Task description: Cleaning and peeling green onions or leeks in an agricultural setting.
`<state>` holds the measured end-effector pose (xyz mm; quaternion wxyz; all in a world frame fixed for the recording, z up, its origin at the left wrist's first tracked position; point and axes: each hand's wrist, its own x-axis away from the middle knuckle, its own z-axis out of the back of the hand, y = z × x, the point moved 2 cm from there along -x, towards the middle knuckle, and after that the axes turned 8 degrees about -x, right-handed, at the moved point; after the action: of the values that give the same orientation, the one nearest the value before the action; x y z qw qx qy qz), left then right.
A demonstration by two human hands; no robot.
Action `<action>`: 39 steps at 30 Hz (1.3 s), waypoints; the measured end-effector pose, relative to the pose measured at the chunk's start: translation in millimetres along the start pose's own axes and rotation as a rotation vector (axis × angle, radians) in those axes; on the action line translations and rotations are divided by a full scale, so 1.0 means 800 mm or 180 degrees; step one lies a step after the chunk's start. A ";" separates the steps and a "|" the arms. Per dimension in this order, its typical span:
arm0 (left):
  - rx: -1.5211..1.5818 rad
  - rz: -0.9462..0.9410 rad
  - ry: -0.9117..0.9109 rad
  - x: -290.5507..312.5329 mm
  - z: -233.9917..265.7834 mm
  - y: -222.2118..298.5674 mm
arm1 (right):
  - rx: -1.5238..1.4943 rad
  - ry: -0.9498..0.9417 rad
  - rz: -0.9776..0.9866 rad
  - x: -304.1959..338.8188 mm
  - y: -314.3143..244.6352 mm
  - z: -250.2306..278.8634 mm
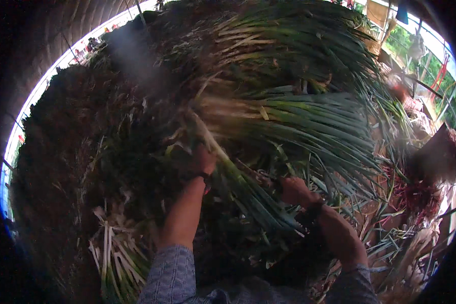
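A leek (213, 139) with a pale shank and long green leaves slants across the middle, its root end up and to the left. My left hand (203, 159) is closed at its pale shank, with the fingertips in shadow. Lower right, at the green leaves, my right hand (295, 190) is closed. A thin, dark thing runs from it toward the leek, too dim to name. Beyond both hands lies a large bundle of leeks (299, 114), leaves fanned to the right.
Another pile of leeks (289, 40) lies at the far side. A small bunch of leeks (117, 261) rests at the lower left. Dark, heaped plants (61, 152) cover the left. Loose leaves, red strings (413, 197) and crumpled sheeting (430, 228) are at the right.
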<state>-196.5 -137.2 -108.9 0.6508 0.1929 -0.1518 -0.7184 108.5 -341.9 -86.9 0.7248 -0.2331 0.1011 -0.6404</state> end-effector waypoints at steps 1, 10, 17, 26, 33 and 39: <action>-0.0094 0.0136 -0.0061 0.001 -0.001 -0.007 | -0.0006 -0.0086 -0.0041 -0.006 -0.009 -0.001; 0.1292 0.0347 0.0160 -0.035 -0.068 -0.041 | -0.0224 -0.0037 0.0176 -0.048 -0.026 -0.008; 0.2383 0.0579 0.0083 -0.044 -0.086 -0.069 | -0.0677 0.0160 0.0361 -0.084 -0.046 -0.005; 0.4481 0.0967 -0.0969 -0.005 -0.028 0.002 | -0.0509 0.0264 0.0292 -0.089 -0.057 -0.001; 0.4582 0.0586 -0.0917 -0.030 -0.040 -0.021 | -0.0602 0.0463 0.0340 -0.063 -0.071 0.015; 0.3440 0.0406 -0.0411 -0.013 -0.023 0.046 | -0.0791 0.0632 0.0398 -0.048 -0.044 0.025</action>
<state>-154.6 -130.3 -106.8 0.4907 0.4457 -0.5503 -0.5077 80.4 -302.5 -59.4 0.7152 -0.2498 0.2649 -0.5965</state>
